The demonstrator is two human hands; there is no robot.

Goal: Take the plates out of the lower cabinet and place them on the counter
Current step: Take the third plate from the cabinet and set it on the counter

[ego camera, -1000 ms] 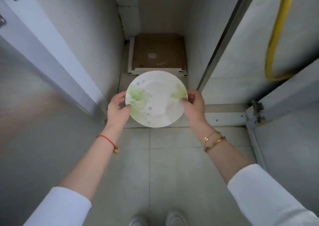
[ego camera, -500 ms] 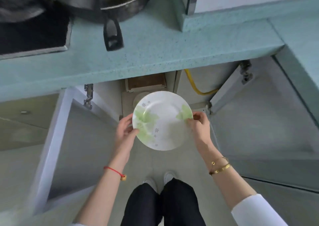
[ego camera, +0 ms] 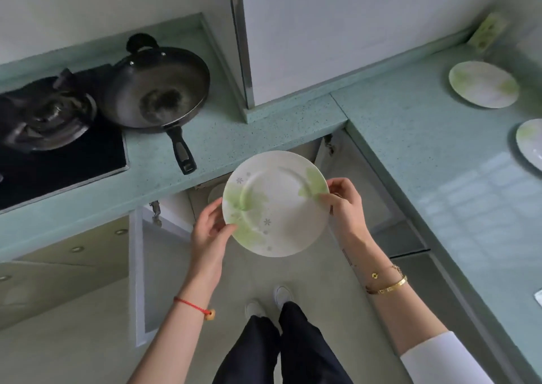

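A white plate with green leaf prints (ego camera: 275, 204) is held in the air in front of the open lower cabinet (ego camera: 205, 196). My left hand (ego camera: 209, 231) grips its left rim and my right hand (ego camera: 343, 204) grips its right rim. The plate sits a little below the level of the teal counter (ego camera: 425, 154). Two matching plates lie on the counter at the right: one far back (ego camera: 484, 84), one cut off by the frame edge (ego camera: 531, 146). Another plate's edge (ego camera: 215, 193) shows inside the cabinet, mostly hidden.
A black frying pan (ego camera: 155, 90) rests on the counter beside a gas hob (ego camera: 50, 125), its handle pointing toward the front edge. Cabinet doors hang open to the left (ego camera: 137, 266) and right (ego camera: 366, 184). My legs and white shoes stand on the floor below.
The plate came out of the low cabinet and rose toward counter height, still held by both hands. The view lifted from the cabinet interior to the counter, pan and the plates at the right.
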